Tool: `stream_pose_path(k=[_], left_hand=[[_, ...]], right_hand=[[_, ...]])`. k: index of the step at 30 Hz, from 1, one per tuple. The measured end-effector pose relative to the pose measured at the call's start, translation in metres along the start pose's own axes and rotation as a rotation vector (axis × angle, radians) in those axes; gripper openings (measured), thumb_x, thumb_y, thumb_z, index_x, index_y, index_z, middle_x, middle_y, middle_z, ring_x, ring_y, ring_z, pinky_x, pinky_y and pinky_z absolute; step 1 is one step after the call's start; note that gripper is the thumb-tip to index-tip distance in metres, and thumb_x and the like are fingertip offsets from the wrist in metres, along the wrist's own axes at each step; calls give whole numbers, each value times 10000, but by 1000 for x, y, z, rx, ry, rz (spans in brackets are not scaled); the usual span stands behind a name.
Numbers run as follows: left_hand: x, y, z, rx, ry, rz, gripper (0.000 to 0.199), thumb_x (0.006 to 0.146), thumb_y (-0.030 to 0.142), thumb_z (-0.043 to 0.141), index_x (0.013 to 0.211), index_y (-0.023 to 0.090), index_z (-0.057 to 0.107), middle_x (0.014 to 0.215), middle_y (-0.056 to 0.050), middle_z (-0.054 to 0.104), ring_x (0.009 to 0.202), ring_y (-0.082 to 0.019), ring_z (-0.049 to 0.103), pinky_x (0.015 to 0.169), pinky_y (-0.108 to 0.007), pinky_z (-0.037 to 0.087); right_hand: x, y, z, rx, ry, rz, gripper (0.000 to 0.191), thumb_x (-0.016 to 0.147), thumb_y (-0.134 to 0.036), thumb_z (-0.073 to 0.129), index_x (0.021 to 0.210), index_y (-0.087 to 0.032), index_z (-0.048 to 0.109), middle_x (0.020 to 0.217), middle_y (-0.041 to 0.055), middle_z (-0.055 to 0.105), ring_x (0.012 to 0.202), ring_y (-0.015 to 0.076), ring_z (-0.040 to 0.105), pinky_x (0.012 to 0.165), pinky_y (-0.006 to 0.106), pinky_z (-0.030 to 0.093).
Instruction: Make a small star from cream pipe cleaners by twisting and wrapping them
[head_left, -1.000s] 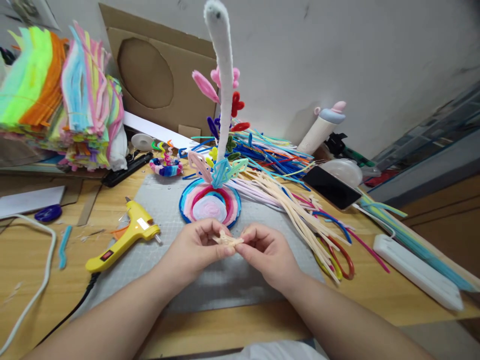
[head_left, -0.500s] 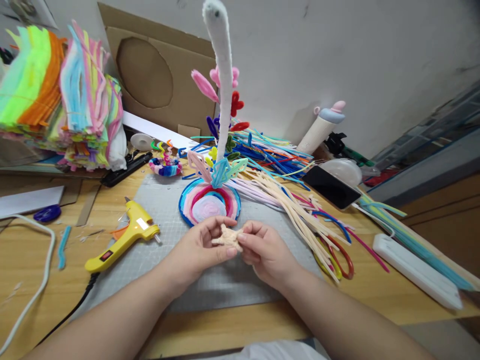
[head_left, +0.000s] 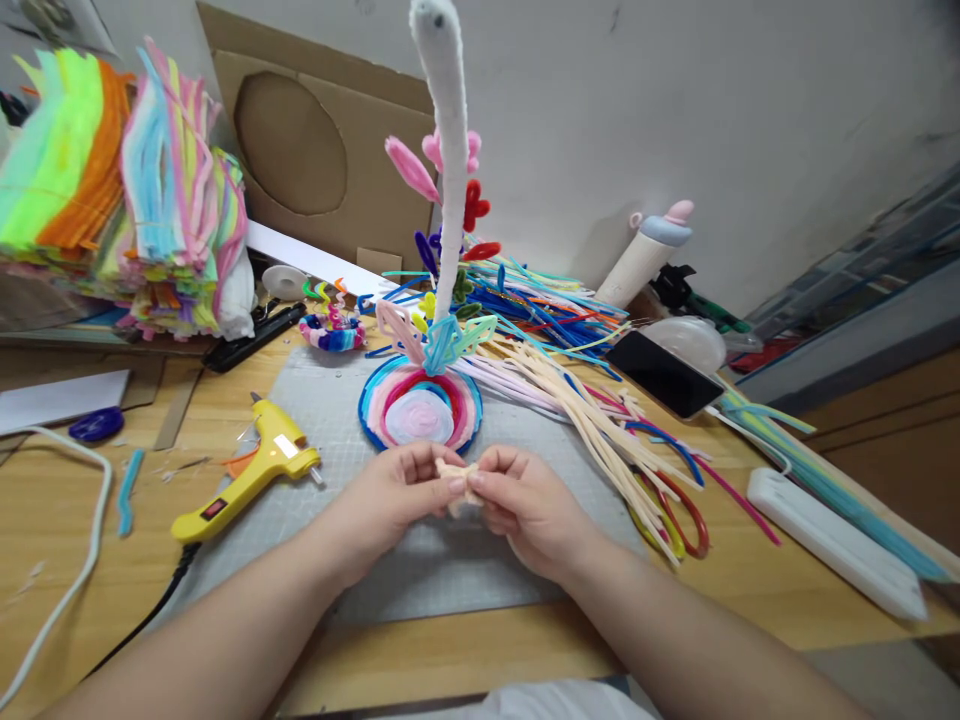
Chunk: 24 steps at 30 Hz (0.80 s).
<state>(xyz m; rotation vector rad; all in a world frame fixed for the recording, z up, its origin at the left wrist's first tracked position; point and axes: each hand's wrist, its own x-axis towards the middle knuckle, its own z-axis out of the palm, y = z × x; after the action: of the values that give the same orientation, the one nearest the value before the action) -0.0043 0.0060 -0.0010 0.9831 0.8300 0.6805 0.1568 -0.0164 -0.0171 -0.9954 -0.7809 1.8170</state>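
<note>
Between my two hands is a small cream pipe-cleaner piece (head_left: 459, 472) with short stubby points, partly hidden by my fingers. My left hand (head_left: 401, 490) pinches it from the left, thumb on the near side. From the right, my right hand (head_left: 525, 510) grips it between thumb and forefinger. Just beyond stands a round base (head_left: 420, 415) coiled in pink, red and blue pipe cleaners. A tall white fuzzy stem (head_left: 451, 180) rises from it, with coloured petals and pastel butterfly-like shapes around it. Under my hands lies a grey cutting mat (head_left: 450, 580).
A yellow glue gun (head_left: 255, 470) lies on the left of the mat, its cord running forward. Loose cream pipe cleaners (head_left: 577, 410) spread to the right. A phone (head_left: 664, 372), a white power strip (head_left: 832, 540) and bundled pipe cleaners (head_left: 67, 160) surround the work area.
My left thumb and fingers have closed further over the cream piece, and my hands have drawn closer together. Less of the piece shows now, and it appears turned.
</note>
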Motion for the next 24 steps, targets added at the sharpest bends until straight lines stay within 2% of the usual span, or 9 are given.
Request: stream_pose_path(k=[4, 8, 12, 17, 22, 24], left_hand=[[0, -2, -2, 230, 55, 1, 275, 671, 295, 711, 878, 127, 647, 707, -38, 677, 651, -158, 599, 611, -258, 440], [-3, -1, -3, 293, 90, 24, 219, 680, 307, 699, 799, 126, 670, 757, -70, 714, 697, -192, 635, 642, -278, 460], [-3, 1, -2, 189, 82, -25, 174, 651, 281, 731, 726, 134, 676, 689, -46, 715, 642, -162, 630, 637, -254, 459], [-1, 3, -4, -36, 44, -16, 163, 662, 262, 734, 742, 133, 676, 698, -39, 709, 628, -139, 619, 670, -257, 465], [-1, 3, -5, -148, 101, 28, 160, 656, 250, 745, 740, 138, 669, 690, -30, 703, 630, -126, 611, 640, -231, 452], [0, 1, -3, -149, 141, 66, 155, 662, 250, 741, 746, 141, 670, 694, -24, 701, 641, -124, 612, 657, -232, 456]], right_hand=[[-2, -4, 2, -187, 0, -72, 261, 684, -338, 718, 690, -134, 555, 489, -68, 471, 394, 24, 301, 389, 174, 167], [-3, -14, -1, -334, -71, -84, 241, 713, -360, 677, 718, -129, 606, 555, -38, 516, 451, 45, 367, 415, 175, 237], [-3, -25, -8, -471, -107, -69, 205, 723, -334, 655, 712, -136, 606, 548, -36, 505, 473, 59, 392, 428, 176, 271], [-6, -31, -9, -413, -124, -39, 209, 740, -344, 645, 736, -144, 584, 525, -50, 467, 442, 51, 352, 418, 175, 222], [-7, -23, -4, -422, -128, -149, 181, 758, -319, 636, 738, -151, 572, 560, -41, 475, 483, 64, 383, 440, 185, 267], [-8, -17, -2, -490, -93, -228, 150, 787, -300, 598, 742, -163, 559, 590, -29, 501, 507, 77, 415, 472, 197, 309]])
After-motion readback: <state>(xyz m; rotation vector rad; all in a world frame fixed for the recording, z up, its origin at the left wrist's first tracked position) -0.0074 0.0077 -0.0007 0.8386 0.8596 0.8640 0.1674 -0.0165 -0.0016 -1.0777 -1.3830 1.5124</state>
